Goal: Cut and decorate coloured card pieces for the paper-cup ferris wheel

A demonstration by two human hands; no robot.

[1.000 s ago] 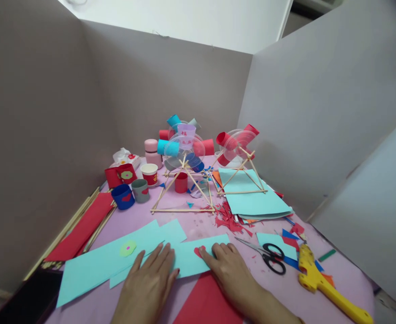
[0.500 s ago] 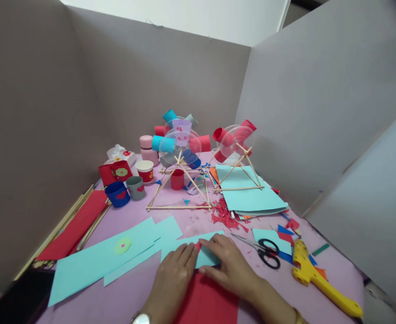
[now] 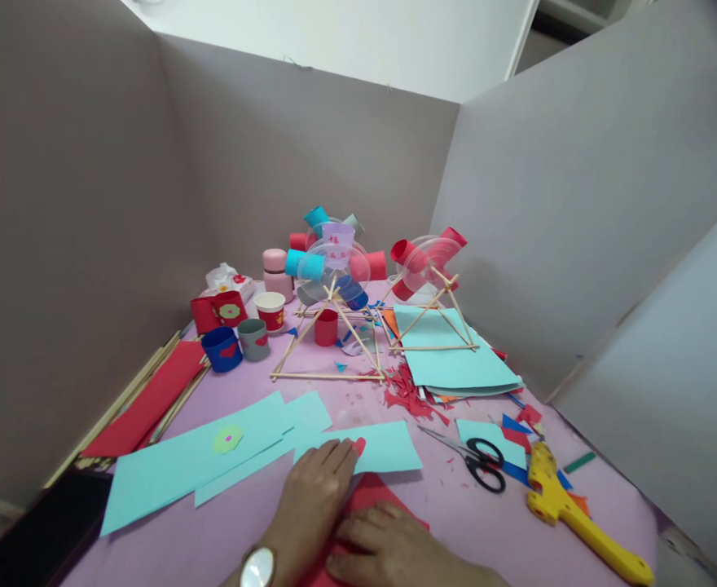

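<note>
My left hand lies flat with its fingers stretched over the left part of a light blue paper strip. Under its fingertips shows a small red paper piece, partly covered, so its full shape is hidden. Closer to me, my right hand rests palm down, fingers apart, on red paper. That red paper sits just in front of the blue strip, with one corner pointing away from me. Right of the blue strip lie open scissors with black handles.
A yellow glue gun lies at right. Long light blue strips with a green flower are at left. Behind stand stick frames with paper-cup wheels, a stack of blue sheets, red scraps and decorated paper rings.
My right hand has moved off the blue strip, down toward me onto the red paper, which has turned. My left hand stays on the strip. The view has shifted slightly.
</note>
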